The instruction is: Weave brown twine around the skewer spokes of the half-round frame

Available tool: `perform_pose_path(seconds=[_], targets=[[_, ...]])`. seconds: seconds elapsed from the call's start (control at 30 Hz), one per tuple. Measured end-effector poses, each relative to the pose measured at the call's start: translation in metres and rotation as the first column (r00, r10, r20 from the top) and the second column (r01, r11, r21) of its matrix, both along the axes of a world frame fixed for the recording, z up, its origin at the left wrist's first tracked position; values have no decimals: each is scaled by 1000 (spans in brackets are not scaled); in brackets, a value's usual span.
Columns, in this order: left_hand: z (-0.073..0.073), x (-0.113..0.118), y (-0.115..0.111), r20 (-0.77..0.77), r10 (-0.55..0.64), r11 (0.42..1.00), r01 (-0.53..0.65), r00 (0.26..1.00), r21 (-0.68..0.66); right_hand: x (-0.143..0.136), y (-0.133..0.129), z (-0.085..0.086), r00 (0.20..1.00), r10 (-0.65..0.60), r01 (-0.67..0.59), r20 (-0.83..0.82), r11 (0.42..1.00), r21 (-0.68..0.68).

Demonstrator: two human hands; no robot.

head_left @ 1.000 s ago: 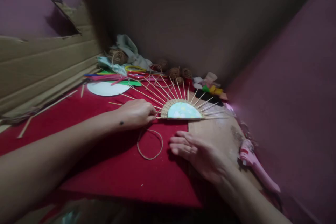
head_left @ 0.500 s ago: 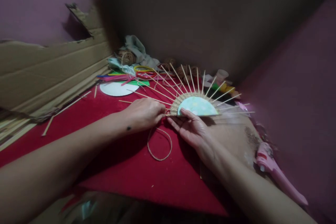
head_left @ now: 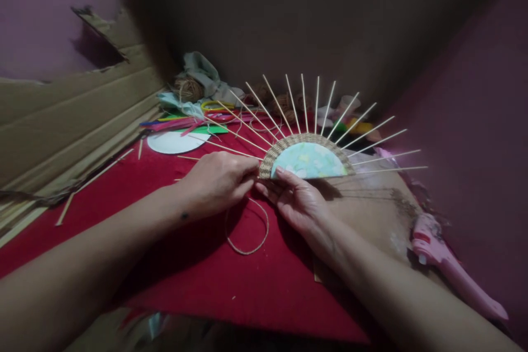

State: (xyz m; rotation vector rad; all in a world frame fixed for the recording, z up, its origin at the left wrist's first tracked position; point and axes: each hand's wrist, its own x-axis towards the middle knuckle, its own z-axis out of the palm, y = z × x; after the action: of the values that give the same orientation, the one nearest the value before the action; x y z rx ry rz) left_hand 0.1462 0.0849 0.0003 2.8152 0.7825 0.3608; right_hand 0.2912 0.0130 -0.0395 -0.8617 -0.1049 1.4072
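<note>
A half-round fan (head_left: 312, 159) has a pale blue patterned centre, a woven twine band around its curve and several thin sticks spreading outward. My right hand (head_left: 300, 198) grips it from below, thumb on the front face and fingers behind the lower edge. At the fan's left corner my left hand (head_left: 220, 181) is closed, its fingertips pinched around twine by the woven band. A loop of twine (head_left: 246, 253) hangs below these fingers over the red cloth. The exact pinch point is partly hidden by the hand.
The red cloth (head_left: 198, 275) covers the table. A white half-disc (head_left: 177, 143), scissors (head_left: 218, 110) and twine balls (head_left: 188, 88) are at the back. Loose sticks (head_left: 103, 169) lie left beside cardboard (head_left: 74, 121). A pink glue gun (head_left: 449, 264) rests at right on a brown board (head_left: 363, 214).
The fan has tilted to face me more and its sticks spread wider in view. Both hands stay on it, and the twine loop has shifted slightly. The camera view has moved a little.
</note>
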Motion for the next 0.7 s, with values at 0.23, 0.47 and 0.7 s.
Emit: perform_pose_path(seconds=[0.23,0.47,0.7], targets=[[0,-1,7,59,67,998,-66,996,-23,0,-2,-1,999,30,-31,32,999,41],[-11,0,6,72,95,992,-100,993,72,1,-3,-1,999,51,-52,19,998,42],[-15,0,4,75,65,977,-79,995,196,1,-2,1,998,60,-59,-7,997,47]])
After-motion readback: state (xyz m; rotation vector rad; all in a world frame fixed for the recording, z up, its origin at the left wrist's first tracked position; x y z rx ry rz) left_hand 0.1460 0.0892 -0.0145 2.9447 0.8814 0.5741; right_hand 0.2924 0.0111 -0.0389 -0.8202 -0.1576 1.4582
